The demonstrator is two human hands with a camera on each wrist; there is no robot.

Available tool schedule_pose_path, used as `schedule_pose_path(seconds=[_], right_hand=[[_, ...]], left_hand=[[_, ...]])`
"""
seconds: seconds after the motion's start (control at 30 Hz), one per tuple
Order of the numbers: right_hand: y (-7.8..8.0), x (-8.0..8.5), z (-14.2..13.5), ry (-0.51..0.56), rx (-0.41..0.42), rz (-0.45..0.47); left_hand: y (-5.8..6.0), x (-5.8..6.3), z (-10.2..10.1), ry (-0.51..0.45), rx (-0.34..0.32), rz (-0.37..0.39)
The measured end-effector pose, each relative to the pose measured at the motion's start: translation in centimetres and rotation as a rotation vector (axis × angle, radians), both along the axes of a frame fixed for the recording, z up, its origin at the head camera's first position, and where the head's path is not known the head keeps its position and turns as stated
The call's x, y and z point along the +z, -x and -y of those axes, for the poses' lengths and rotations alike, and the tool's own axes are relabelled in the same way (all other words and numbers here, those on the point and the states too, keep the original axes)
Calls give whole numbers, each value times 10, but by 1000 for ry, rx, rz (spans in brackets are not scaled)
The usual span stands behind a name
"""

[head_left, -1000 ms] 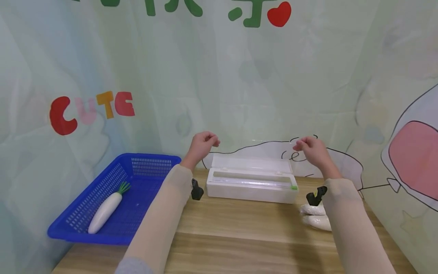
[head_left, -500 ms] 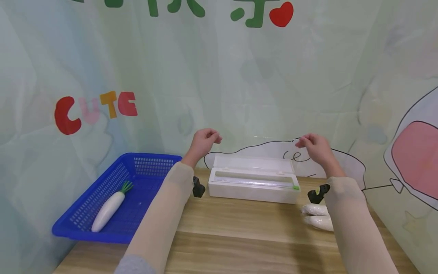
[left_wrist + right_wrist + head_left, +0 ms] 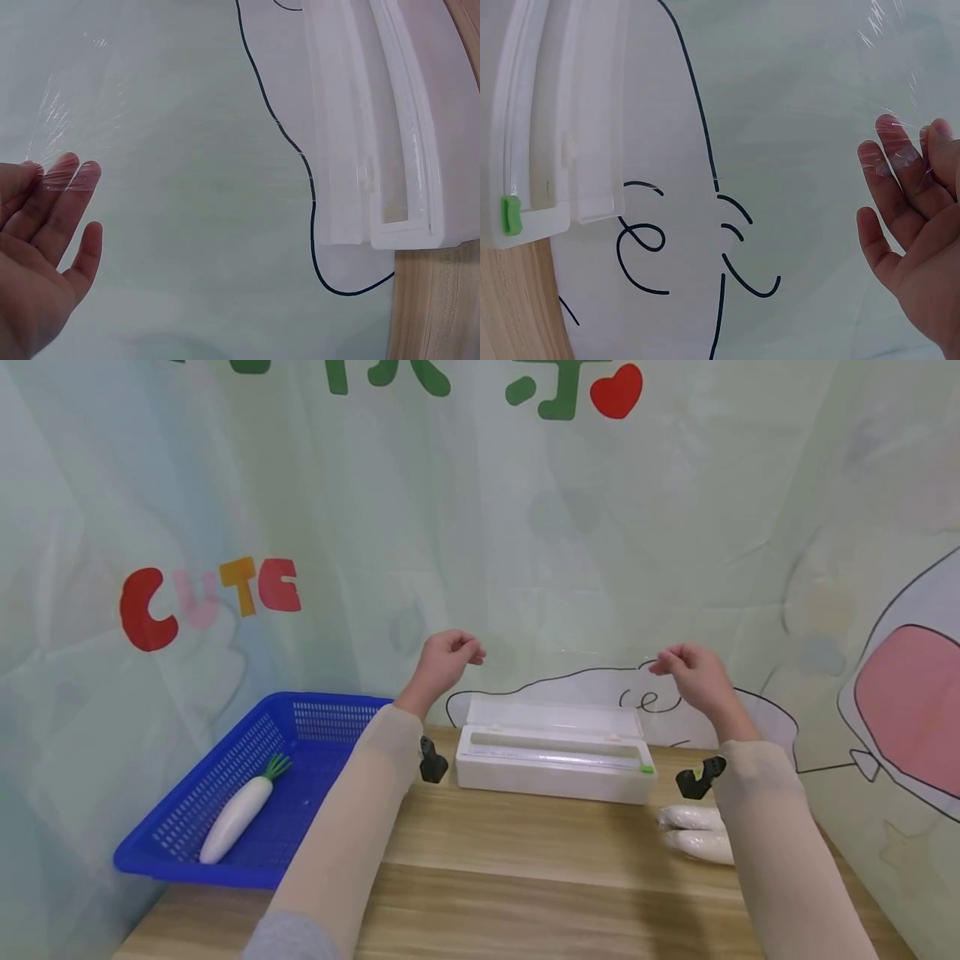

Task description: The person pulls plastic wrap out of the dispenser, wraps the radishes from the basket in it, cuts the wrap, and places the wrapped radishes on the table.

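My left hand (image 3: 446,662) pinches one corner of a clear cling film sheet (image 3: 54,135) between thumb and forefinger. The sheet's other corner is pinched by my right hand (image 3: 697,678); in the right wrist view its remaining fingers lie against the wrinkled film. Both hands are raised in front of the backdrop, above and to either side of a white cling film dispenser (image 3: 551,779). The dispenser's lid (image 3: 555,718) stands tipped back, and a green slide cutter (image 3: 647,769) sits at the right end of its rail. In the head view the film barely shows between the hands.
A blue plastic basket (image 3: 142,852) at left holds a white radish (image 3: 236,818) with green leaf stubs. Under my right forearm lie two film-wrapped white radishes (image 3: 697,845), partly hidden by the sleeve. A printed cloth backdrop (image 3: 480,527) stands behind the wooden table (image 3: 525,868).
Both hands have risen a little, keeping their pinch on the cling film. The dispenser, basket and radishes stay where they were; the head view shifted slightly.
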State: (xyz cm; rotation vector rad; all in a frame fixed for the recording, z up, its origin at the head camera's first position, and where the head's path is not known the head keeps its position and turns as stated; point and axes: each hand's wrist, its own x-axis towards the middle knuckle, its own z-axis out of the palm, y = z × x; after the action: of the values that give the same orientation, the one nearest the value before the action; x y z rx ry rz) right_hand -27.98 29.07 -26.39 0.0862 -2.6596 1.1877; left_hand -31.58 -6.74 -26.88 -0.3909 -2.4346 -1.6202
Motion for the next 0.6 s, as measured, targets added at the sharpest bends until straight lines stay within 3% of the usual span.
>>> schedule_pose_path(seconds=[0.6], right_hand=[[-3, 13, -4, -27, 10, -18]], left_hand=[[1, 12, -1, -3, -6, -29]])
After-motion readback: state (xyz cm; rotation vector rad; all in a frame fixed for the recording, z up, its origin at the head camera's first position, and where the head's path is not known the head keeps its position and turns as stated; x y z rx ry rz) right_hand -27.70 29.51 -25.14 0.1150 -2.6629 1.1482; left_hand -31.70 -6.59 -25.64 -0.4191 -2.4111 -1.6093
